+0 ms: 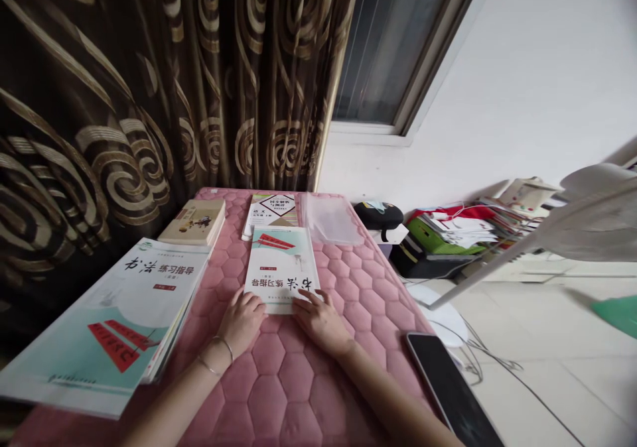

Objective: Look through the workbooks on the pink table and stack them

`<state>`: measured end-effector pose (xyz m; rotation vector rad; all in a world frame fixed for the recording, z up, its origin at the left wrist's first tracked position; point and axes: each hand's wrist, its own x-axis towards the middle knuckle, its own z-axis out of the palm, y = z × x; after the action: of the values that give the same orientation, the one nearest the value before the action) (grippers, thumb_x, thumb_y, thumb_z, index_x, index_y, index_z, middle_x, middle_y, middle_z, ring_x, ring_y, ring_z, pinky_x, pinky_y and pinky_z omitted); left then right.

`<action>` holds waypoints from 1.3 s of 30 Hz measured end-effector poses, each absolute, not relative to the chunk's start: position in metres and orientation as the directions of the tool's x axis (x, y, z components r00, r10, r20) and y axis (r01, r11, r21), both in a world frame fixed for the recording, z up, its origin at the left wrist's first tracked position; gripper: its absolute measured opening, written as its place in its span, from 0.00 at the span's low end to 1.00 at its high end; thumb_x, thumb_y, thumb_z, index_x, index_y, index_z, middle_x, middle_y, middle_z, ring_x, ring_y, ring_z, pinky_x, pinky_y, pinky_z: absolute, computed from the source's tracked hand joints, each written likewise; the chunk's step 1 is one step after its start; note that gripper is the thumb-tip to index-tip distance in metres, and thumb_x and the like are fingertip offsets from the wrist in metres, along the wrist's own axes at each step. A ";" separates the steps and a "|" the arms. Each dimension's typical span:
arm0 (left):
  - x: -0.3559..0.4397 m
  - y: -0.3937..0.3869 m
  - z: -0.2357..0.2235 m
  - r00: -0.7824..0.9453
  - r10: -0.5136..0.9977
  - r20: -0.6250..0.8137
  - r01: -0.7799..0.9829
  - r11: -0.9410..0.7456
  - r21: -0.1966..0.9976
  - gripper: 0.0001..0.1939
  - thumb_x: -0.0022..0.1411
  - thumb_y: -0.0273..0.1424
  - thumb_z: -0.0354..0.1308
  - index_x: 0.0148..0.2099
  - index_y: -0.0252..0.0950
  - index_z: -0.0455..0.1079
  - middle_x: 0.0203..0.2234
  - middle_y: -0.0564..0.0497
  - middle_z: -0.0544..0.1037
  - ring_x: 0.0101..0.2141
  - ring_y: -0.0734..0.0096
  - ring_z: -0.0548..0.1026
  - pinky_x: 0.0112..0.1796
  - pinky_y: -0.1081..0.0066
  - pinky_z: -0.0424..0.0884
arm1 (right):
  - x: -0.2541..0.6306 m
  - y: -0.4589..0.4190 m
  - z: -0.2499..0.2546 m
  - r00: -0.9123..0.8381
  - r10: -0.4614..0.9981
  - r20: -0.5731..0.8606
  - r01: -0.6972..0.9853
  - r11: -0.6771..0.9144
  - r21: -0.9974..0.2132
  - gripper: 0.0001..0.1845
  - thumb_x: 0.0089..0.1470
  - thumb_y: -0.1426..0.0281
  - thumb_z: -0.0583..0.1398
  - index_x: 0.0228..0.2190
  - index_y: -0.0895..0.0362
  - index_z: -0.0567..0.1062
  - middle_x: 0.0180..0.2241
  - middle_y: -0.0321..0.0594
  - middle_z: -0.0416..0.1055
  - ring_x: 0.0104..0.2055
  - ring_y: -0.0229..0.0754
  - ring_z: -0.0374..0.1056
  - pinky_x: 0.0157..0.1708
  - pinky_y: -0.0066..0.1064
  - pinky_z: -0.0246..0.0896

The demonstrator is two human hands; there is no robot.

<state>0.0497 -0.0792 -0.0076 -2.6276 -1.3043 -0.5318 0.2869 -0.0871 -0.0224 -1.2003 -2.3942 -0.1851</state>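
Observation:
A white and teal calligraphy practice book [281,268] lies upside down to me in the middle of a pink quilted mat [358,301]. My left hand [242,321] rests flat at its lower left corner, with thin bracelets on the wrist. My right hand [321,321] lies with its fingertips on the book's lower right edge. Neither hand grips the book. A thick stack of similar books [104,327] sits to the left of my left hand.
A black phone or tablet [450,394] lies at the mat's right edge. Further back are a small book stack [194,221], a Chinese-language book [271,215] and a clear plastic sleeve [328,218]. A white fan [587,221] stands at right before piled papers [462,228].

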 end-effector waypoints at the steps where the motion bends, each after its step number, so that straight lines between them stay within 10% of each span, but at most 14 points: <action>1: 0.044 -0.079 -0.007 0.548 0.744 0.382 0.799 -0.601 0.025 0.05 0.62 0.27 0.58 0.38 0.38 0.75 0.34 0.52 0.78 0.41 0.64 0.72 0.54 0.53 0.61 | 0.296 -0.090 -0.022 -0.492 0.751 0.440 0.800 0.589 -0.111 0.11 0.62 0.70 0.56 0.42 0.51 0.78 0.45 0.41 0.77 0.57 0.47 0.64 0.55 0.47 0.52; 13: 0.000 -0.069 -0.026 0.417 0.823 0.387 0.743 -0.554 0.376 0.14 0.61 0.20 0.54 0.37 0.40 0.78 0.37 0.52 0.81 0.39 0.69 0.75 0.43 0.67 0.70 | 0.352 -0.096 -0.021 -0.350 0.897 0.270 0.865 0.420 -0.274 0.15 0.63 0.65 0.53 0.47 0.44 0.77 0.52 0.35 0.73 0.61 0.50 0.60 0.54 0.48 0.53; 27: 0.088 -0.076 -0.002 0.451 0.846 0.285 0.804 -0.523 0.282 0.07 0.58 0.24 0.61 0.36 0.42 0.76 0.37 0.53 0.78 0.42 0.66 0.72 0.54 0.54 0.54 | 0.267 -0.084 -0.016 -0.357 0.887 0.293 0.836 0.444 -0.323 0.13 0.57 0.62 0.62 0.44 0.46 0.77 0.50 0.39 0.74 0.61 0.49 0.57 0.56 0.47 0.47; 39: 0.007 -0.076 -0.007 0.290 0.914 0.283 0.786 -0.396 0.474 0.08 0.58 0.24 0.56 0.34 0.39 0.76 0.36 0.51 0.78 0.38 0.68 0.75 0.42 0.65 0.68 | 0.345 -0.093 -0.019 -0.303 0.913 0.273 0.880 0.378 -0.289 0.15 0.63 0.64 0.53 0.46 0.45 0.78 0.50 0.37 0.75 0.61 0.51 0.59 0.54 0.50 0.53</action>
<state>0.0067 -0.0764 -0.0072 -2.7086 -1.8282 -0.8908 0.3455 -0.0927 -0.0189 -1.5556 -2.2551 0.1184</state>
